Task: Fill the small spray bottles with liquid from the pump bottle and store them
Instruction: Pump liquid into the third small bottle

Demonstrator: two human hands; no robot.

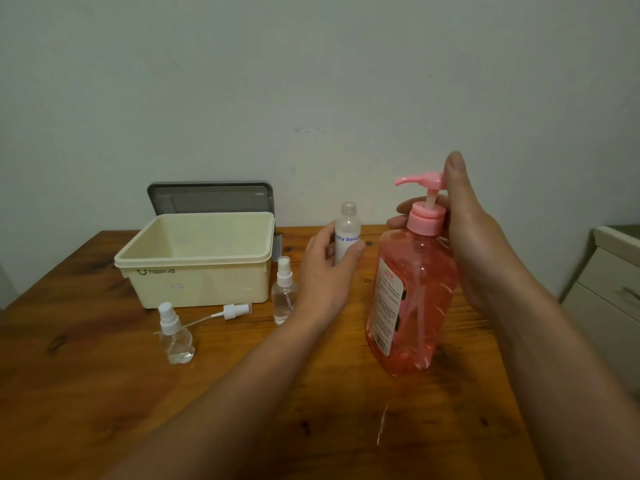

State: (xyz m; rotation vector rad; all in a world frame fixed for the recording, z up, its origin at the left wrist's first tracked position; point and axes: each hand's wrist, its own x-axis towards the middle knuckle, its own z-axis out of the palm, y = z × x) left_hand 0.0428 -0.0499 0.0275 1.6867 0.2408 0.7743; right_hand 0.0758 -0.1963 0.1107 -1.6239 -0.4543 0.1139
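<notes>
On the table [86, 358], the storage box [194, 258] sits back left, its lid [211, 199] standing behind it against the wall. One spray bottle [175, 336] stands before the box, and a loose spray head [235, 311] lies between them. A second spray bottle [284, 292] stands at the box's front right corner. Right of it the left hand [325, 275] holds an uncapped bottle [347, 233] upright. The pump bottle [412, 299] stands further right, with the right hand [474, 237] around its neck. A drawer unit [609, 282] stands beyond the table's right edge.
</notes>
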